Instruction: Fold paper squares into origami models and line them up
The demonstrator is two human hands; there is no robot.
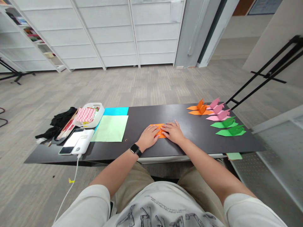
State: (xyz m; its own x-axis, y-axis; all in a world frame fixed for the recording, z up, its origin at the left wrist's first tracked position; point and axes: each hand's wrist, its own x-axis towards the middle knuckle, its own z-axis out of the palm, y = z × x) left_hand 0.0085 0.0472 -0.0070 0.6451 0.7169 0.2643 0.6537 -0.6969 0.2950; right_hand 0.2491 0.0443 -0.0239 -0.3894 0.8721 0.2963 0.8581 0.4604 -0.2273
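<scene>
A small piece of orange paper (161,135) lies flat on the dark table (142,149) in front of me. My left hand (148,137) rests on its left part, fingers stretched out. From the other side, my right hand (173,131) lies on the right part with its fingers spread. Both hands press down rather than grip, and they cover much of the paper, so its exact shape and folds are hidden.
Folded orange (200,109), pink (218,113) and green paper figures (229,127) stand at the table's right end. Light green sheets (111,127) lie over blue paper (117,111) at left. Beyond are a white box (100,111), a phone (68,145), a white power bank (82,142) and its cable (74,179).
</scene>
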